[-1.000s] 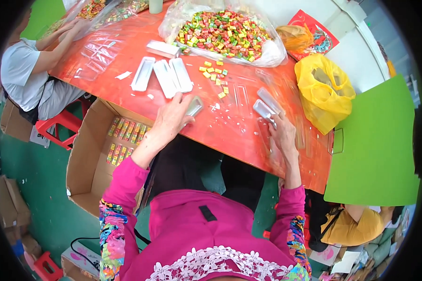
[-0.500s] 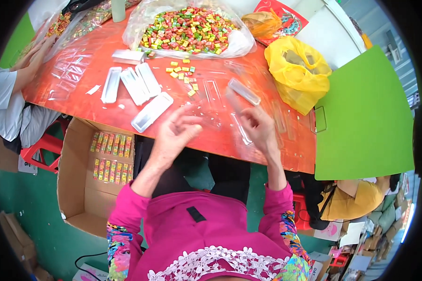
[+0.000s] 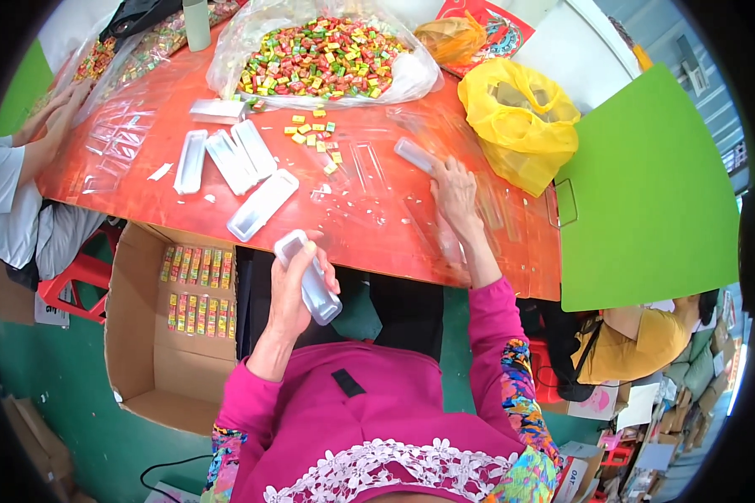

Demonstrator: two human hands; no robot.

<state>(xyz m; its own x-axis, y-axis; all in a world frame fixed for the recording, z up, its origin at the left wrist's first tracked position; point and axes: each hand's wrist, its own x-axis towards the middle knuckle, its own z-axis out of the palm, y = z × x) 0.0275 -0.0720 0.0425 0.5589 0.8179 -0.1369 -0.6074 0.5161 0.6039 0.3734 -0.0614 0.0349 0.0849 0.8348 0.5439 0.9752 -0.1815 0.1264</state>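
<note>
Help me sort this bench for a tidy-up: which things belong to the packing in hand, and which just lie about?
In use:
- clear tray in left hand
- clear lid at right hand
- empty trays
- loose candies
- candy heap
- box of filled trays

Lying about:
- yellow bag
- green board
- grey cup

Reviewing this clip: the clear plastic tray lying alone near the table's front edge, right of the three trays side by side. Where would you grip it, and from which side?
Probably across its narrow width at mid-length, from above. The clear tray lies flat and slanted on the orange table, long sides clear of the other trays.
</note>
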